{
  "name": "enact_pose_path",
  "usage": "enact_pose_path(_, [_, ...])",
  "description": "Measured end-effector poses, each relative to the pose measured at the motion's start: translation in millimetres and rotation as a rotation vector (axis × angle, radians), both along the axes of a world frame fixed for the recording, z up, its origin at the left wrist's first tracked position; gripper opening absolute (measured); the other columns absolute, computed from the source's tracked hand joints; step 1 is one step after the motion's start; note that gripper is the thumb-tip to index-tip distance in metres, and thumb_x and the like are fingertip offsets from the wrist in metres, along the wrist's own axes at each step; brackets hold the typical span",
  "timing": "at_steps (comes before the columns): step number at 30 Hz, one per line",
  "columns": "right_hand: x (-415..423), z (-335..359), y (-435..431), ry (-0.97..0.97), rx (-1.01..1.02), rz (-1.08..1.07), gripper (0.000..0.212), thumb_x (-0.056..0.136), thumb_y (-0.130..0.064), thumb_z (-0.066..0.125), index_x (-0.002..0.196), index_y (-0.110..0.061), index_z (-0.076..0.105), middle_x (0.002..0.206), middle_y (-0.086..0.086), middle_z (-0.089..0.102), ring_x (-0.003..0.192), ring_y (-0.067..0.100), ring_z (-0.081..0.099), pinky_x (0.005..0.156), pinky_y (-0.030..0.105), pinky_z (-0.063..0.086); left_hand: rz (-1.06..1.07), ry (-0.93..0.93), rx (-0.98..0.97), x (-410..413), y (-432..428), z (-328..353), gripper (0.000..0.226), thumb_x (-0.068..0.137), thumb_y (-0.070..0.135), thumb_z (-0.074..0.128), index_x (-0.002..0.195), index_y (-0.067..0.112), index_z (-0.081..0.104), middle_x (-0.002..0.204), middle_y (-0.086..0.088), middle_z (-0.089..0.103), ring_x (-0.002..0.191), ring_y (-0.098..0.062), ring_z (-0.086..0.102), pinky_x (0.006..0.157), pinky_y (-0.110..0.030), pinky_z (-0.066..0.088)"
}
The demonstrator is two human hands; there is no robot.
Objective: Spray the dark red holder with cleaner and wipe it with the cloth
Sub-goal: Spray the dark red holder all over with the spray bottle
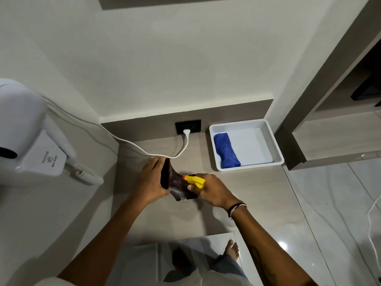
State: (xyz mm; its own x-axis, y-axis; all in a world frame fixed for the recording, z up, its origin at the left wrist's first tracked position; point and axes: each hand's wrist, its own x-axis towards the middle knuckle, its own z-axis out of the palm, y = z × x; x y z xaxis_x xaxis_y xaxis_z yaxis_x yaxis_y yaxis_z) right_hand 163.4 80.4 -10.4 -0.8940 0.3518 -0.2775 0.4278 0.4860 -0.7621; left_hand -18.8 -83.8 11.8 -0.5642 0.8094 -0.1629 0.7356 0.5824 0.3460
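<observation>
The dark red holder (176, 183) stands on the beige counter (247, 193) at its middle, with wet streaks on its curved face. My left hand (149, 181) grips its upright left side. My right hand (210, 190) is closed around a spray bottle with a yellow trigger head (194, 180), its orange nozzle almost touching the holder. The bottle's body is hidden under my hand. A rolled blue cloth (225, 150) lies in the white tray (274, 141) at the back right, apart from both hands.
A white wall-mounted hair dryer (26, 131) with a coiled cord hangs at the left. Its white cable (144, 150) runs across the counter to a black socket (188, 126) on the back panel. The counter's front edge drops to a glossy tiled floor.
</observation>
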Motion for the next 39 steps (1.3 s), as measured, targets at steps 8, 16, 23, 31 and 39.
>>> enact_pose_path(8, [12.8, -17.1, 8.1, -0.241, 0.123, -0.084, 0.042, 0.103, -0.049, 0.063, 0.130, -0.017, 0.071, 0.120, 0.014, 0.077, 0.108, 0.038, 0.071, 0.095, 0.047, 0.059, 0.033, -0.010, 0.002, -8.8, -9.6, -5.9, 0.114, 0.057, 0.041, 0.097, 0.153, 0.020, 0.039, 0.148, -0.006, 0.053, 0.133, -0.032, 0.052, 0.106, -0.047, 0.051])
enact_pose_path(16, [18.6, -20.8, 16.7, -0.123, 0.059, -0.210, 0.032, 0.100, -0.045, 0.069, 0.107, -0.014, 0.071, 0.106, 0.012, 0.080, 0.095, 0.034, 0.073, 0.075, 0.037, 0.052, 0.417, -0.304, 0.134, -16.7, -23.5, -10.7, 0.089, 0.042, 0.070, 0.092, 0.112, 0.023, 0.063, 0.104, 0.004, 0.071, 0.094, -0.019, 0.070, 0.082, -0.043, 0.061])
enact_pose_path(23, [18.3, -17.7, 15.8, -0.076, 0.032, -0.168, 0.023, 0.099, -0.044, 0.071, 0.088, -0.028, 0.059, 0.091, 0.005, 0.076, 0.084, 0.028, 0.069, 0.069, 0.030, 0.045, 0.675, -0.605, 0.119, -17.4, -32.7, -21.5, 0.131, 0.038, 0.101, 0.071, 0.145, 0.026, 0.052, 0.135, -0.009, 0.067, 0.113, -0.032, 0.069, 0.098, -0.051, 0.057])
enact_pose_path(31, [20.3, -14.9, 8.8, -0.051, 0.008, -0.118, 0.019, 0.101, -0.044, 0.071, 0.098, -0.025, 0.066, 0.089, -0.004, 0.068, 0.066, 0.002, 0.057, 0.060, 0.010, 0.034, 0.436, -0.447, 0.094, -7.2, -41.0, -22.7, 0.126, 0.049, 0.088, 0.083, 0.154, 0.040, 0.033, 0.147, -0.007, 0.054, 0.138, -0.030, 0.051, 0.112, -0.054, 0.047])
enact_pose_path(39, [5.9, 4.4, -6.6, 0.027, -0.014, 0.007, 0.036, 0.103, -0.043, 0.069, 0.127, -0.016, 0.074, 0.112, 0.010, 0.079, 0.103, 0.032, 0.073, 0.089, 0.044, 0.058, 0.225, -0.204, 0.142, 6.3, -37.6, -16.8, 0.081, 0.044, 0.031, 0.095, 0.115, 0.019, 0.057, 0.116, -0.001, 0.058, 0.108, -0.027, 0.061, 0.088, -0.043, 0.054])
